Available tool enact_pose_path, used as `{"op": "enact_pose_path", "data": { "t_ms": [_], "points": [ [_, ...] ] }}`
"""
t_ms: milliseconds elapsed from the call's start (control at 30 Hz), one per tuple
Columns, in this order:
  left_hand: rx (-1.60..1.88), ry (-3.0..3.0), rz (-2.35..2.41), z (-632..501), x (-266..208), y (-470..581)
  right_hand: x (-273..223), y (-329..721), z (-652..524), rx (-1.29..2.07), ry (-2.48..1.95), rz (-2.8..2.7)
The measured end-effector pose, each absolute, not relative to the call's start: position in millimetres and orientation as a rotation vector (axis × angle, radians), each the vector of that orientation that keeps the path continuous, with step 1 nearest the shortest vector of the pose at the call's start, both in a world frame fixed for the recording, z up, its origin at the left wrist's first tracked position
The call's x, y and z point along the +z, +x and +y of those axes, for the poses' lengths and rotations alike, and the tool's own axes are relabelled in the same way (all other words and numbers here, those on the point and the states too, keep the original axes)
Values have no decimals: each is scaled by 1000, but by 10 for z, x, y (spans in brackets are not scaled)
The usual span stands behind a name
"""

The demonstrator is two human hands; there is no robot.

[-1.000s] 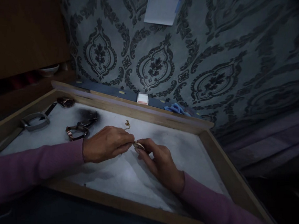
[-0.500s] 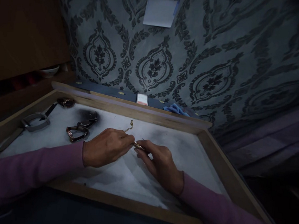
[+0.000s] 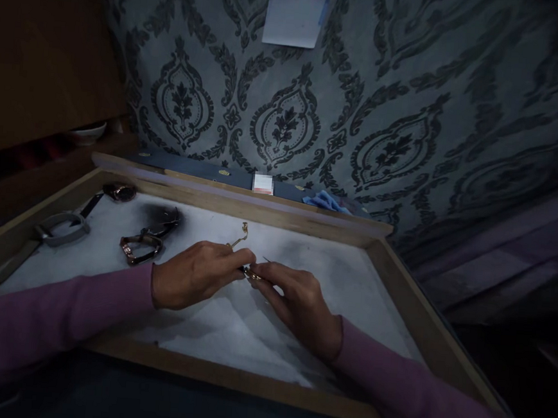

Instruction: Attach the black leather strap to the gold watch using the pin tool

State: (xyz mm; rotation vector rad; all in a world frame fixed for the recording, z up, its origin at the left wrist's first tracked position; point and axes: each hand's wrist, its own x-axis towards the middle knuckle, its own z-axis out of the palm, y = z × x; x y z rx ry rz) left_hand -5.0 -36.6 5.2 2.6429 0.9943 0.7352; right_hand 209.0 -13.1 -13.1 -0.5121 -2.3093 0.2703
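Head view: left hand and right hand both pinch-closed on gold chain piece, tray centre; hooked end at 12 o'clock. Pliers at 9. Best to keep wrists planted, grip light.

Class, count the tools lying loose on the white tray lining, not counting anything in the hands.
2. Grey-handled shears lie at the far left; brown-handled pliers lie just right of them, near the left hand. More may be hidden under the hands or in the dark.
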Motion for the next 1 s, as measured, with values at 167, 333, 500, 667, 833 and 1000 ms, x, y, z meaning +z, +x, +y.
{"op": "enact_pose_path", "data": {
  "t_ms": [167,333,500,667,833,1000],
  "points": [
    [717,2595,940,-340,55,-57,-164,2100,-98,295,-558,-2288],
    [690,2532,939,-335,54,-46,-153,2099,-95,407,-563,-2291],
    [690,2521,919,-337,35,-45,-161,2092,-91,444,-573,-2292],
    [699,2452,924,-342,30,-42,-186,2093,-69,435,-577,-2264],
    [696,2501,930,-357,37,-31,-184,2093,-68,423,-591,-2261],
    [649,2568,1011,-376,36,-25,-166,2096,-83,388,-592,-2240]
  ]
}}
